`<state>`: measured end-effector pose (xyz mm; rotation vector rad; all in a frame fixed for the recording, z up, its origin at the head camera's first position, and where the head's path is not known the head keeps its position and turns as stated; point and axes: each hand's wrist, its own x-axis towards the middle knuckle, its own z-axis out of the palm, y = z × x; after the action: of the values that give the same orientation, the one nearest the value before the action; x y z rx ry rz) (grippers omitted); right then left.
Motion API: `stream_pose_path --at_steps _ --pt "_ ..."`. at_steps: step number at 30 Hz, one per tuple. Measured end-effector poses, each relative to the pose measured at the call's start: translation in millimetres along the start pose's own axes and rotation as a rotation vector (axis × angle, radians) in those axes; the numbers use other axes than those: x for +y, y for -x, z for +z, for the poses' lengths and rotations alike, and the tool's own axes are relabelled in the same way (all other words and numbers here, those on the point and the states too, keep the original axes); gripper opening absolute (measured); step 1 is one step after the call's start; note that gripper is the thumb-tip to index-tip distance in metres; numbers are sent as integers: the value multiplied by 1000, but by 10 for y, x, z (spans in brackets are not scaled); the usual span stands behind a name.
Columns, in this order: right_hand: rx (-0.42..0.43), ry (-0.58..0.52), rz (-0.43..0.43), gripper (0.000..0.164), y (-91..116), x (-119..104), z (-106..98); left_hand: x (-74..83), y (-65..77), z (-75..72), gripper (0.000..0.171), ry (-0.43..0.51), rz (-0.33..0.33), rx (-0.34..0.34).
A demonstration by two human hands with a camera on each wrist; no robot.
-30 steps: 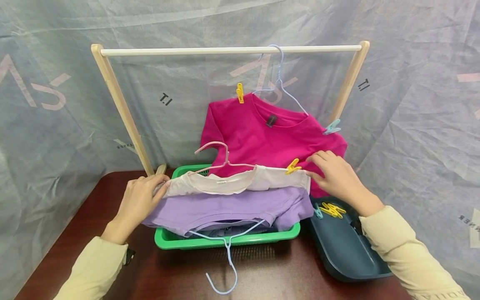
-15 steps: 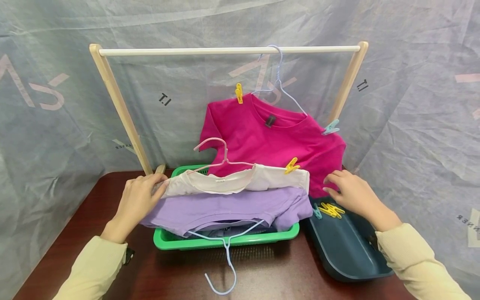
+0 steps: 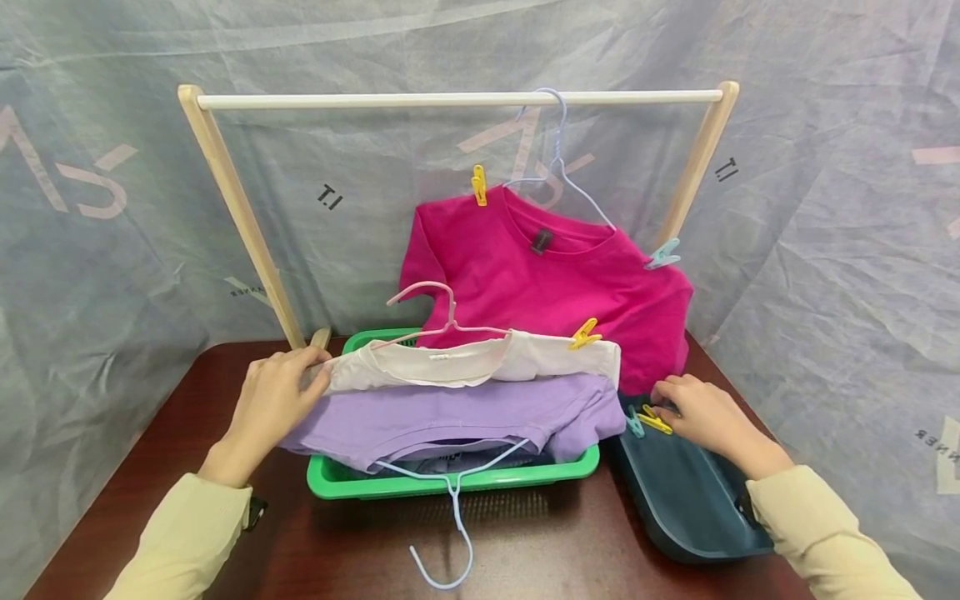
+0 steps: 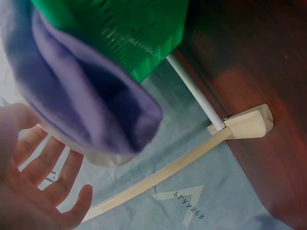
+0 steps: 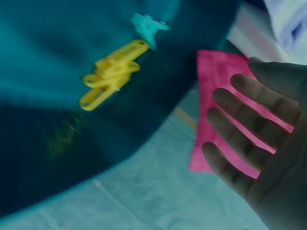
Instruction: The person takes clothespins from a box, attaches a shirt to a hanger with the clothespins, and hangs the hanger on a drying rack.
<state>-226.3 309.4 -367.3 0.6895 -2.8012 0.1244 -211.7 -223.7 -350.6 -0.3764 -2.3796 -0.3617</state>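
My left hand point(image 3: 281, 396) pinches the left shoulder of a white shirt point(image 3: 555, 354). Inside that shirt sits a pink hanger point(image 3: 452, 310), its hook upright, and a yellow clothespin point(image 3: 585, 334) grips the right shoulder. Over the dark tray point(image 3: 690, 500), my right hand point(image 3: 708, 421) hovers by some yellow clothespins point(image 3: 657, 423) and a teal clothespin point(image 3: 635, 422). In the right wrist view its fingers point(image 5: 249, 120) are spread and apart from the pins. Under the white shirt lies a purple shirt point(image 3: 450, 408) on a blue hanger point(image 3: 454, 492).
A green basket point(image 3: 450, 483) beneath the shirts stands on the brown table point(image 3: 540, 542). Behind it rises a wooden rack with a white rail point(image 3: 360, 102). From the rail hangs a magenta shirt point(image 3: 510, 267) on a blue hanger, with yellow and light blue clothespins on its shoulders.
My right hand has left the white shirt's right shoulder and moved down and right to the clothespins in the tray. My left hand stays at the left shoulder.
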Motion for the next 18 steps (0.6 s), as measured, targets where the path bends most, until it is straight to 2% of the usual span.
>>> stream_pose_path --at_steps 9,18 --pt "-11 24 -2 15 1 70 291 -53 27 -9 11 25 -6 -9" --pt "2 68 -22 23 -12 62 434 -60 23 2 10 19 8 5"
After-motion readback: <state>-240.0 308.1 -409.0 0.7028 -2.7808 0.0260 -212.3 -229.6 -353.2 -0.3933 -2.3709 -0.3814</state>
